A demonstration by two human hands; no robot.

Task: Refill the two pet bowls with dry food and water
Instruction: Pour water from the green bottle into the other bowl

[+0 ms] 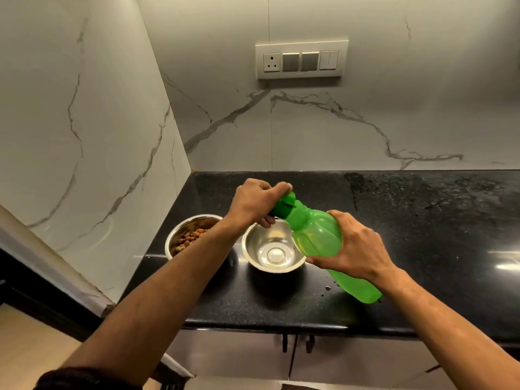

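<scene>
On a black counter [281, 302], the left bowl [180, 235] holds dry food; the right bowl [271, 250] looks empty. Right hand [357, 249] grips a tilted green bottle [318, 237]; left hand [257, 199] clasps its cap [285, 205].

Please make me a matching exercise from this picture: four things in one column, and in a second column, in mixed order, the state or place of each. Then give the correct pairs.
Things:
1. left bowl
2. right bowl
3. green bottle
4. switch panel

States or places:
A. fixed on the marble wall
B. holds brown dry food
C. tilted, held in the right hand, with the left hand on its cap
D. holds no food, bare steel bottom showing

Pairs: 1-B, 2-D, 3-C, 4-A
</scene>
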